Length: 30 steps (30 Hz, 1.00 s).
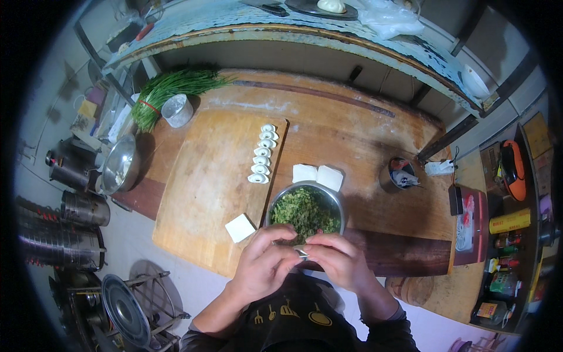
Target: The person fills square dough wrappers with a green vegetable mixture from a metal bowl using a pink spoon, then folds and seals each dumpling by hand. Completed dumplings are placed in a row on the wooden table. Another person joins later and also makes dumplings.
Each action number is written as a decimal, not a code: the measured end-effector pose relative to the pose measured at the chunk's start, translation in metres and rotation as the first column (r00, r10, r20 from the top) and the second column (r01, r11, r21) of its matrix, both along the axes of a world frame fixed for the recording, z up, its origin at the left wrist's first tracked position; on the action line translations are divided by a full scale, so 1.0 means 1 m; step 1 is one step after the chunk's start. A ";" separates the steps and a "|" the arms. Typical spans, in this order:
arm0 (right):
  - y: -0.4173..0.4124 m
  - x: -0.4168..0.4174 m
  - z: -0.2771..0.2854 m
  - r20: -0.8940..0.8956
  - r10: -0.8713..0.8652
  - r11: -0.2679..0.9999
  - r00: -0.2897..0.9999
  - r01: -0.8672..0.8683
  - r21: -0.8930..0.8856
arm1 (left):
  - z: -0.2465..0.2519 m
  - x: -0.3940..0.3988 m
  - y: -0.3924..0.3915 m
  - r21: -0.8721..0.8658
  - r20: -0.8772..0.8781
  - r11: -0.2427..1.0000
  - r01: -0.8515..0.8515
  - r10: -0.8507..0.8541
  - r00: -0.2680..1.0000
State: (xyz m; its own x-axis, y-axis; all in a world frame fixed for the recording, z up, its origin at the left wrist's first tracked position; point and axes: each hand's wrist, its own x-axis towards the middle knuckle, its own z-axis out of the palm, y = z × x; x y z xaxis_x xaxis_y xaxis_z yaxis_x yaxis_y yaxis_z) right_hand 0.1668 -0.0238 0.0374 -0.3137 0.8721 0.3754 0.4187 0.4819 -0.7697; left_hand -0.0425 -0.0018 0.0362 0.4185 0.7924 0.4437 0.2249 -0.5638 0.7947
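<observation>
Both my left hand and my right hand pinch a small folded dumpling wrapper between the fingertips, just in front of a metal bowl. Chopped green filling fills much of that bowl. Several folded dumplings line the right edge of a wooden board. Near the board's front lies a stack of square wrappers. Two more wrapper stacks sit behind the bowl. My fingers partly hide the wrapper, so any filling inside it cannot be seen.
A bundle of green chives lies at the back left beside a whitish metal cup. A steel basin stands at the left edge. To the right is a dark container. A worn blue shelf overhangs the wooden table.
</observation>
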 end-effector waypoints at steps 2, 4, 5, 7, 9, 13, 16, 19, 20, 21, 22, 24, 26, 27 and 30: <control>0.000 0.001 -0.003 0.000 0.017 1.000 1.000 -0.017 -0.003 | 0.005 0.001 0.001 -0.022 -0.065 1.000 0.002 -0.004 0.998; 0.001 0.001 -0.003 -0.035 0.011 1.000 0.999 -0.012 -0.027 | 0.007 0.001 0.001 -0.074 -0.039 0.997 0.011 -0.014 0.999; 0.001 0.002 -0.004 -0.052 0.007 0.999 0.999 -0.009 -0.039 | 0.008 0.001 0.001 -0.100 -0.025 0.995 0.016 -0.019 1.000; 0.003 0.005 -0.004 -0.049 0.036 0.999 0.998 -0.036 0.005 | 0.013 0.004 0.001 -0.253 0.081 0.966 -0.044 0.066 0.995; 0.004 0.007 -0.005 -0.051 0.057 0.998 0.997 -0.056 0.037 | 0.013 0.004 0.001 -0.324 0.131 0.945 -0.039 0.086 0.988; 0.005 0.008 -0.006 -0.071 0.066 0.996 0.995 -0.062 0.057 | -0.003 0.004 0.003 -0.234 0.123 0.972 -0.008 0.037 0.992; 0.005 0.008 -0.005 -0.086 0.059 0.997 0.995 -0.054 0.060 | -0.010 0.010 0.002 -0.197 0.143 0.979 -0.051 0.080 0.987; 0.005 0.010 -0.006 -0.089 0.052 0.997 0.995 -0.047 0.057 | -0.004 0.020 -0.002 -0.364 0.274 0.930 -0.040 0.148 0.950; 0.005 0.011 -0.006 -0.088 0.050 0.998 0.995 -0.045 0.054 | -0.003 0.021 -0.003 -0.442 0.328 0.897 -0.017 0.179 0.928; 0.005 0.011 -0.007 -0.089 0.052 0.997 0.995 -0.046 0.065 | -0.003 0.020 -0.003 -0.413 0.302 0.911 0.018 0.118 0.946; 0.006 0.012 -0.009 -0.091 0.053 0.996 0.994 -0.046 0.076 | -0.006 0.017 -0.001 -0.385 0.273 0.921 0.055 0.057 0.960; 0.004 0.011 -0.007 -0.136 -0.003 0.999 0.991 -0.001 -0.036 | -0.018 0.013 -0.002 -0.453 0.357 0.882 0.127 0.049 0.933; -0.004 0.006 0.001 -0.197 -0.133 0.957 0.971 0.074 -0.282 | -0.036 0.010 -0.007 -0.606 0.547 0.761 0.230 0.188 0.816; -0.005 0.008 -0.001 -0.225 -0.135 0.972 0.965 0.084 -0.221 | -0.038 0.010 -0.006 -0.618 0.646 0.717 0.322 0.229 0.728; -0.006 0.016 0.003 -0.251 -0.096 0.995 0.963 0.085 -0.055 | -0.046 0.011 -0.005 -0.572 0.801 0.647 0.504 0.308 0.513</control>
